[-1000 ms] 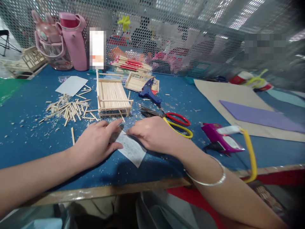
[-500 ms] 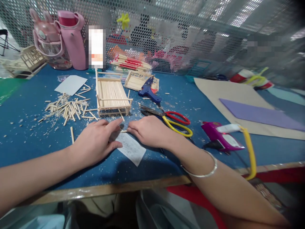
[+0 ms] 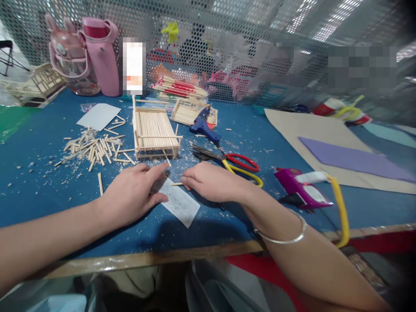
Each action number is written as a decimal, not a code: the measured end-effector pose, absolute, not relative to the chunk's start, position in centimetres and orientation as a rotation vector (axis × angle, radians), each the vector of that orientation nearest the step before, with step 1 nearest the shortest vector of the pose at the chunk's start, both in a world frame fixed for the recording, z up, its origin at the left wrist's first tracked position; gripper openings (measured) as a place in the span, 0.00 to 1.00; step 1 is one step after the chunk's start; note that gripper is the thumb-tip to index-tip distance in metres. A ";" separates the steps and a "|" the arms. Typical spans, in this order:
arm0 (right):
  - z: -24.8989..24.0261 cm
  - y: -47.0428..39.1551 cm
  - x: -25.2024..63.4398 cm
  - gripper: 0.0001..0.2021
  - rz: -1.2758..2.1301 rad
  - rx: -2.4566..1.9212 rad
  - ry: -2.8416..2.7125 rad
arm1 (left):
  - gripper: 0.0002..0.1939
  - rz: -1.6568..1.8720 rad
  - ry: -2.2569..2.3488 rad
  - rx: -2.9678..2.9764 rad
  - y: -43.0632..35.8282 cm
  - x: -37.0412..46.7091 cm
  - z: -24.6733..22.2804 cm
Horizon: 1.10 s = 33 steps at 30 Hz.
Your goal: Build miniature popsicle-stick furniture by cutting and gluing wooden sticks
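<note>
Pinched in the fingers of the right hand (image 3: 209,181), which hide its far end, a short wooden stick (image 3: 177,184) points left over the smudged white paper (image 3: 182,208), toward the left hand (image 3: 131,190), whose thumb and forefinger stand apart, its other fingertips hidden.

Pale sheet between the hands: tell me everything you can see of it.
The pale sheet is thin and whitish-grey, paper or sandpaper by its look, with darker grey smudges on its upper face. Its visible part lies flat on the blue tabletop, askew, one corner pointing towards the near edge. The left hand hides its far-left part, the thumb on or just above it. The right hand, at its right side, holds a short wooden stick over it; whether they touch is unclear.
</note>
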State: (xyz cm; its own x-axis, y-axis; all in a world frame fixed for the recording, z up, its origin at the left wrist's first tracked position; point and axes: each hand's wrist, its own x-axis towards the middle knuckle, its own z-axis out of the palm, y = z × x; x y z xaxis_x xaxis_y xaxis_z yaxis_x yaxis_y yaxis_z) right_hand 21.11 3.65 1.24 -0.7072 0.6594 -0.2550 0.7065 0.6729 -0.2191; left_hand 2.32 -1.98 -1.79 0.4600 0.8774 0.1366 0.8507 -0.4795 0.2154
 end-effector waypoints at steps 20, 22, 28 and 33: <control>1.2 2.9 21.4 0.13 -0.078 1.059 3.028 | 0.30 0.355 1.535 2.580 -1.9 2.3 -1.6; 1.1 3.1 21.6 0.12 -0.027 1.059 3.054 | 0.30 0.356 1.553 2.584 -1.9 2.3 -1.6; 1.1 3.0 22.2 0.09 0.004 0.886 3.143 | 0.30 0.349 1.557 2.586 -1.9 2.4 -1.6; 0.8 2.8 21.6 0.14 0.334 0.758 3.214 | 0.30 0.345 1.549 2.606 -1.8 2.3 -1.7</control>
